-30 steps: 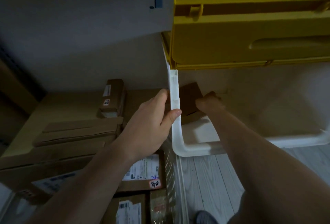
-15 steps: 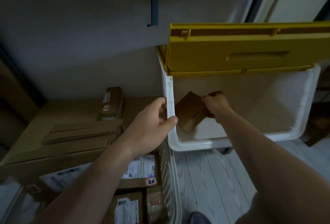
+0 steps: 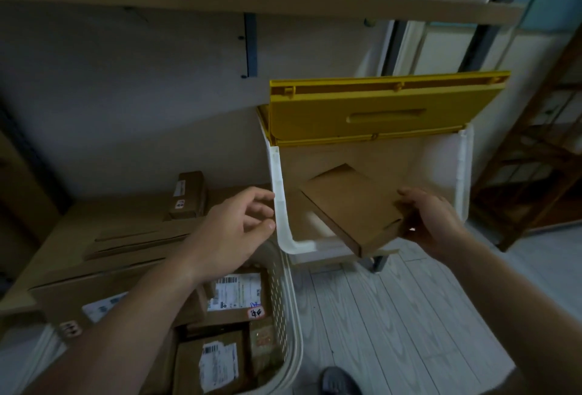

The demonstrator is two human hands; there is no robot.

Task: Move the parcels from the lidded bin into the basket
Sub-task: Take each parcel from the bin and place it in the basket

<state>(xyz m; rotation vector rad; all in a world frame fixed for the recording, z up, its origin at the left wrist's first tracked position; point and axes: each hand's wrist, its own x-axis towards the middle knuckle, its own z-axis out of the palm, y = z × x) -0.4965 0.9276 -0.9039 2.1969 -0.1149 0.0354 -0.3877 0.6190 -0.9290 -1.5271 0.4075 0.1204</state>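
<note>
Parcel [image 3: 352,205] in right hand [image 3: 431,221]

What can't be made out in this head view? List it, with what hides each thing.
- Bin floor: hidden by the held parcel and front rim, so remaining parcels cannot be counted.
- Right hand fingers: tucked beneath that parcel.
- Basket contents: partly covered by the left forearm, cut by the bottom edge.
- Parcel label print: too small, dim.

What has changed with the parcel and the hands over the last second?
The right hand has drawn the flat parcel up and partway out over the bin's front rim. The left hand has let go of the bin's edge. The yellow lid stays open.
</note>
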